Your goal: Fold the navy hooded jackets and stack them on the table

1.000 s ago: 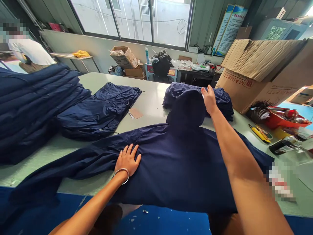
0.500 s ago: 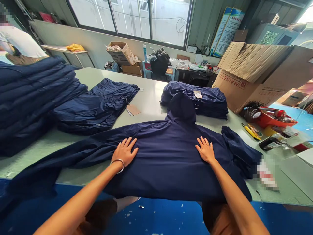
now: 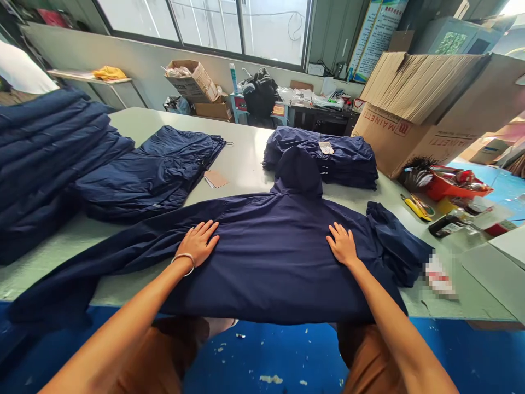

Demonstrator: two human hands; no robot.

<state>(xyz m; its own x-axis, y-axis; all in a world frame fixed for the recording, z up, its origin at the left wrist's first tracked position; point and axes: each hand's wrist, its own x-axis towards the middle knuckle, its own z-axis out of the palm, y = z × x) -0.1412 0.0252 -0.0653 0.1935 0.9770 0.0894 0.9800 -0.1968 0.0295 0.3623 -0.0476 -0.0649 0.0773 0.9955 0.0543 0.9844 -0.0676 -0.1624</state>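
A navy hooded jacket [image 3: 270, 262] lies spread on the pale green table [image 3: 135, 287], its hood pointing away from me and its hem at the near edge. My left hand [image 3: 198, 242] rests flat on the jacket's left side, fingers spread, a bangle on the wrist. On the right side of the jacket, my right hand [image 3: 343, 244] also lies flat with its fingers apart. The left sleeve stretches out and hangs over the table's edge; the right sleeve is bunched on the tabletop.
A tall stack of navy garments [image 3: 45, 164] and a lower folded pile [image 3: 147, 175] stand left. Behind the hood sits another folded stack [image 3: 320, 156]. To the right are a cardboard box [image 3: 410, 142], an orange tray [image 3: 459, 186], a yellow cutter [image 3: 416, 208] and a dark bottle [image 3: 451, 223].
My view has shifted slightly, so the table's contents appear a little further left and higher. My left hand has slid slightly outward over the jacket; both hands stay flat.
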